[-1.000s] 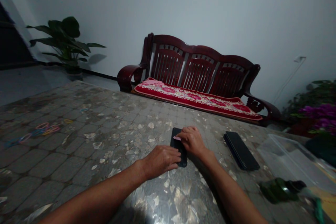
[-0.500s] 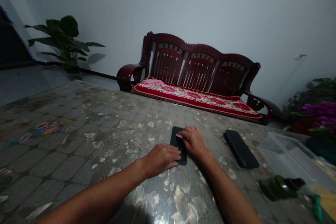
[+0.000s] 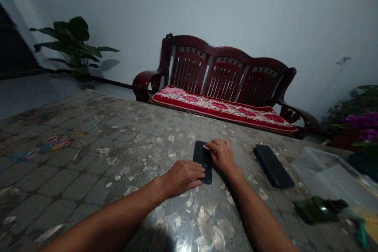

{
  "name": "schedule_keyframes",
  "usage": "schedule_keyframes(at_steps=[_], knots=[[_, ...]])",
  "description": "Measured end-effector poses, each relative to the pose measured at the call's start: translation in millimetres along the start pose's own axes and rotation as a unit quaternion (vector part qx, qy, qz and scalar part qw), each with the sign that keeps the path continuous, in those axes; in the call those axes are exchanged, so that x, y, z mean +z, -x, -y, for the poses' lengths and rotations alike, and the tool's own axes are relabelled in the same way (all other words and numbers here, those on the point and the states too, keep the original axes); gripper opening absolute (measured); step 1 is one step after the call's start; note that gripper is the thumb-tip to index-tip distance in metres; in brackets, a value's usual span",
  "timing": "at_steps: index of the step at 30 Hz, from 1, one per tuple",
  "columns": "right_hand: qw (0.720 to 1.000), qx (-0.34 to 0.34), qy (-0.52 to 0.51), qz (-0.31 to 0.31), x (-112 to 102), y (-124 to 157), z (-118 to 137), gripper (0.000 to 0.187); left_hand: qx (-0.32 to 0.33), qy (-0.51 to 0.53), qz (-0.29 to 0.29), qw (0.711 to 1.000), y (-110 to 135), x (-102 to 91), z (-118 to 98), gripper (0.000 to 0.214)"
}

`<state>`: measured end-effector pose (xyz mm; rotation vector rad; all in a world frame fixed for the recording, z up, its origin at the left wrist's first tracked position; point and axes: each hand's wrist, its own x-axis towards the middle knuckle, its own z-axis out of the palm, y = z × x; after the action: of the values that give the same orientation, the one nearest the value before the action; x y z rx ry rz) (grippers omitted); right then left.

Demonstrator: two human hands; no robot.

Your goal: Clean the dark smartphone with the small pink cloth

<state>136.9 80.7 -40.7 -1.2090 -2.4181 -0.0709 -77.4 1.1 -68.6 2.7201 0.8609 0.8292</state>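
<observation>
A black phone [image 3: 201, 158] lies flat on the patterned table [image 3: 118, 157], lengthwise away from me. My left hand [image 3: 182, 176] rests on its near end with the fingers laid flat. My right hand [image 3: 221, 154] covers the phone's right side, fingers curled and pinched on a small pink piece [image 3: 206, 147] pressed against the screen. What the pink piece is I cannot make out.
A second black phone [image 3: 273, 160] lies to the right. A clear plastic box [image 3: 330, 177] and a dark green bottle [image 3: 317, 209] sit at the right edge. Coloured rubber bands [image 3: 50, 143] lie at the left. A red wooden bench [image 3: 224, 86] stands behind the table.
My right hand with the pink piece has shifted slightly up the phone's screen. The left hand stays on the near end. The view has tilted a little.
</observation>
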Motion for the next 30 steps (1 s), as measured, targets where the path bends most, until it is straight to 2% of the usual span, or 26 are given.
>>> schedule_keyframes(at_steps=[7,14,19,24,30], knots=[[0.995,-0.077,-0.049,0.038,-11,8,4,0.026,-0.002,-0.007,0.010,1.000,0,-0.8,0,0.020],[0.999,0.033,0.018,-0.019,-6,2,-5,0.026,-0.002,0.001,0.003,1.000,0,0.0,0,0.021],[0.999,0.007,0.034,0.022,-10,3,-4,0.024,-0.001,0.004,0.000,1.000,0,-0.1,0,0.021],[0.997,-0.013,-0.031,0.074,-21,2,-2,0.022,-0.002,0.000,0.004,1.000,0,-0.5,0,0.020],[0.979,0.087,-0.170,0.072,-27,-5,-13,0.023,-0.002,-0.001,0.011,1.000,0,0.7,0,0.022]])
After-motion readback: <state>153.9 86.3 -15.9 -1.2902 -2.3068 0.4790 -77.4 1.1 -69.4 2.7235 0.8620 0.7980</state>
